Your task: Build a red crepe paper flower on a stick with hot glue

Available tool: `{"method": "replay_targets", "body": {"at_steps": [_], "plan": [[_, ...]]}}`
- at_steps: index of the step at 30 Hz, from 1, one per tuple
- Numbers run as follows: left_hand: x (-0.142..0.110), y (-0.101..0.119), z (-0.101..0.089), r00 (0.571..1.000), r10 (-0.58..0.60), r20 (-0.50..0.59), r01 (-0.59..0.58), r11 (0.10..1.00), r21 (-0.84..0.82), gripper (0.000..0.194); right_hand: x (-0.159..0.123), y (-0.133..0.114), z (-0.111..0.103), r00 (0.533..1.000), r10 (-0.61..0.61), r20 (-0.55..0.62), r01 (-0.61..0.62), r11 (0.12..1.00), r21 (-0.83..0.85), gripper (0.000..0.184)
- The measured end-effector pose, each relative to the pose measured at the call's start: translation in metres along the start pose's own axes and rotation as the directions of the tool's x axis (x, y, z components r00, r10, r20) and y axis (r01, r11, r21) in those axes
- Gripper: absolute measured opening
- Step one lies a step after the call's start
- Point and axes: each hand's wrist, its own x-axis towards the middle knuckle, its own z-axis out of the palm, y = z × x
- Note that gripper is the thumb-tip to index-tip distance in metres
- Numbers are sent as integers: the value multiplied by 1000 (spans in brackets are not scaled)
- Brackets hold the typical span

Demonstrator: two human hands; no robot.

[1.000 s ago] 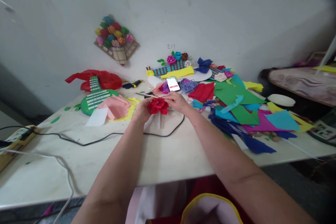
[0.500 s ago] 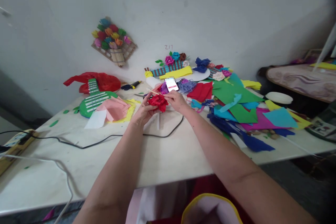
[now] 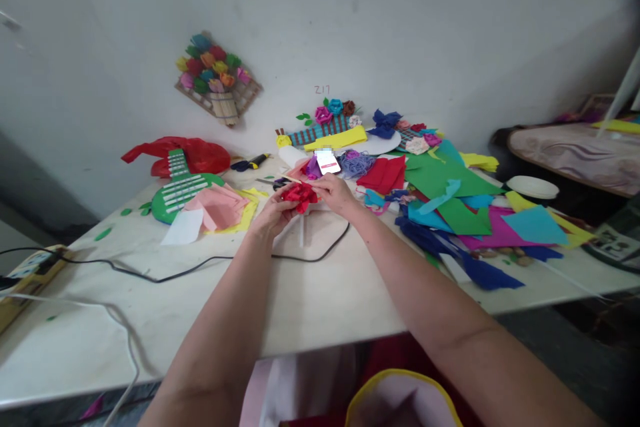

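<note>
A red crepe-paper flower (image 3: 301, 196) is held above the middle of the table. My left hand (image 3: 276, 213) has its fingers wrapped round the flower's left side and underside. With its fingers pinched, my right hand (image 3: 335, 192) touches the flower's right edge. A thin pale stick (image 3: 294, 178) shows along the flower's top; which hand holds it I cannot tell. Just behind the hands lies a lit phone (image 3: 327, 163). Scissors (image 3: 273, 181) lie behind my left hand, partly hidden.
Coloured paper sheets (image 3: 445, 177) cover the table's right side. A green guitar-shaped piece (image 3: 175, 197) and folded pink paper (image 3: 215, 205) lie left. Pliers (image 3: 253, 162) rest near the wall. A black cable (image 3: 200, 263) crosses the table. A flower decoration (image 3: 215, 73) hangs on the wall.
The red flower has turned slightly and dropped a little toward the left in my hands. My left fingers have shifted over its front. The right hand has barely moved.
</note>
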Motion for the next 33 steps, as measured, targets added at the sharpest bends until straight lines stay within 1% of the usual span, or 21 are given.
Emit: {"method": "replay_targets", "body": {"at_steps": [5, 9, 15, 19, 23, 26, 30, 33], "plan": [[-1, 2, 1, 1000, -15, 2, 15, 1000, 1, 52, -2, -1, -1, 1000, -27, 2, 27, 1000, -15, 27], [-3, 4, 0, 1000, -26, -13, 26, 1000, -12, 49, -3, -1, -2, 998, -68, 5, 68, 998, -1, 27], [-5, 8, 1, 999, -44, -7, 44, 999, -9, 42, -2, 0, -4, 997, -68, 48, 69, 997, -32, 24], [-4, 7, 1, 999, -41, 15, 41, 999, 2, 41, -1, 0, -5, 995, -82, 60, 86, 994, -69, 25], [-3, 6, -2, 999, -41, 31, 40, 999, 10, 41, 0, 1, -7, 991, -99, 92, 107, 991, -80, 27], [-2, 6, -3, 998, -40, 42, 40, 999, 3, 39, 0, 2, -8, 989, -112, 94, 120, 989, -82, 26], [-3, 6, -4, 997, -43, 57, 44, 999, -4, 39, 1, 1, -10, 988, -123, 92, 129, 990, -65, 25], [-3, 7, -4, 996, -46, 75, 46, 999, -6, 39, 1, 0, -10, 986, -127, 106, 129, 991, -17, 26]]}}
